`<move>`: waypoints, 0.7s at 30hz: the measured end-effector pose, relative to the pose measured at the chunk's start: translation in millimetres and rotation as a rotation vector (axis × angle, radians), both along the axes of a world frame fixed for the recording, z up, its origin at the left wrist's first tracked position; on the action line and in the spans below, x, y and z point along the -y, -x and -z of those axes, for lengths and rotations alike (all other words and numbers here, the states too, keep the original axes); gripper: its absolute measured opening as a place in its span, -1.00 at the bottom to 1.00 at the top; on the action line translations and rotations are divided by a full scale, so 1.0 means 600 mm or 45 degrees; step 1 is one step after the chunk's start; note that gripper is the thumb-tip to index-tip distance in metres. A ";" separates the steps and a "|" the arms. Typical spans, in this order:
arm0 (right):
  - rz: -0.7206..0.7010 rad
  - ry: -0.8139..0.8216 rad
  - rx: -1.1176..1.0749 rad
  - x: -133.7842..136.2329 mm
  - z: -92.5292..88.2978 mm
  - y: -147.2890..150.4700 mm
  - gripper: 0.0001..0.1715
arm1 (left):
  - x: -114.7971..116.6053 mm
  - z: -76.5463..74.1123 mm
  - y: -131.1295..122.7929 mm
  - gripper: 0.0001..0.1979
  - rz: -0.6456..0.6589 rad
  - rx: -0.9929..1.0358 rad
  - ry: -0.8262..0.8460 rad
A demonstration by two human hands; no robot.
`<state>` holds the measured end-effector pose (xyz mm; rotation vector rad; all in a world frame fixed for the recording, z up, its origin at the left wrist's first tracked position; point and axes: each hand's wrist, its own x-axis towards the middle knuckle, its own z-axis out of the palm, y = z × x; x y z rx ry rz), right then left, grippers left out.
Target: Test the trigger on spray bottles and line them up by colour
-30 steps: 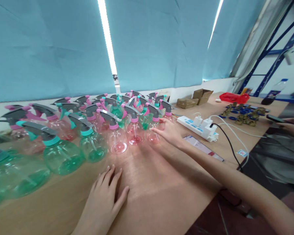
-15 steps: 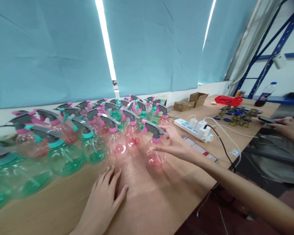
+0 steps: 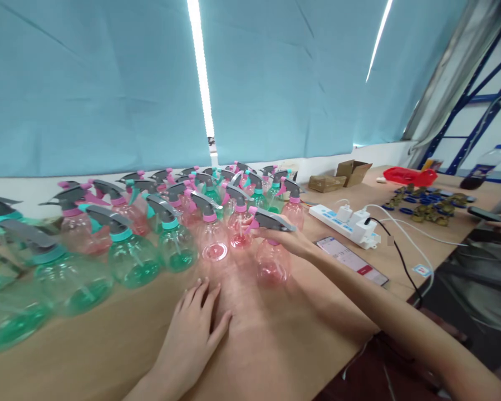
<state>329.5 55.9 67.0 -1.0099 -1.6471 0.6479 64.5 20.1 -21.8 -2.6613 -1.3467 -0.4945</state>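
Note:
My right hand (image 3: 290,240) grips a pink spray bottle (image 3: 271,266) by its neck, just under the grey trigger head, and the bottle stands apart from the rest at the front of the group. My left hand (image 3: 192,334) lies flat on the wooden table (image 3: 254,345) with its fingers spread, holding nothing. Behind them stand several pink and green spray bottles (image 3: 171,223) with grey trigger heads, in rows along the wall.
A white power strip (image 3: 344,223) with plugs and cables lies right of the bottles, and a phone (image 3: 353,260) lies beside my right forearm. Cardboard boxes (image 3: 338,174), a red tray (image 3: 409,176) and small blue and brass parts (image 3: 426,201) sit further right. Another person's hand holds a phone (image 3: 484,214) at the far right.
My right hand reached into the bottle rows, drew one pink bottle out toward me and closed round its neck. My left hand stayed flat on the table.

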 end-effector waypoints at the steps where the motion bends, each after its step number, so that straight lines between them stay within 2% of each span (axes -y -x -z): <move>1: -0.048 0.033 -0.040 -0.001 0.000 0.006 -0.68 | 0.001 0.000 0.000 -0.47 0.000 -0.006 0.004; 6: -0.147 0.178 -0.122 -0.005 0.006 0.037 -0.77 | 0.005 -0.008 0.003 -0.51 0.027 -0.007 0.031; 11: -0.155 0.179 -0.043 -0.002 0.008 0.067 -0.83 | 0.006 -0.013 0.020 -0.53 0.069 0.040 0.076; 15: -0.173 0.152 0.074 0.017 -0.008 0.095 -0.80 | 0.006 -0.007 0.040 -0.53 0.039 0.052 0.049; 21: -0.198 0.160 -0.024 0.038 -0.033 0.125 -0.72 | 0.006 -0.005 0.052 -0.51 -0.053 -0.004 0.068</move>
